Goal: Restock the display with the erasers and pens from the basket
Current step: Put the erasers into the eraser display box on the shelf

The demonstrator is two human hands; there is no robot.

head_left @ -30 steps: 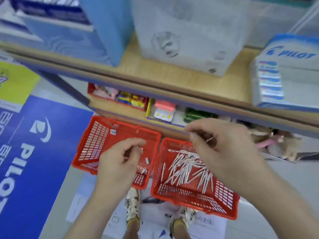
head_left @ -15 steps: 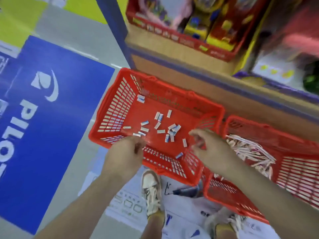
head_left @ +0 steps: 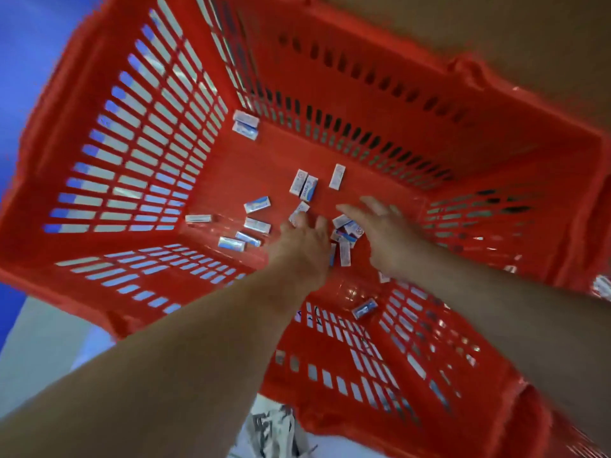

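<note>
Red basket (head_left: 363, 71) holds scattered erasers (head_left: 257, 204); right hand (head_left: 383, 236) spread over them, left hand (head_left: 302, 247) grip unclear.

I take this for a shop. I'm looking down into a red slotted shopping basket (head_left: 330, 77) holding many identical small wrapped erasers (head_left: 257, 204), loose like stock. A blue floor patch (head_left: 20, 61) lies beside it.

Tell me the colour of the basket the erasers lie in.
Red basket, seen best in the head view.
</note>
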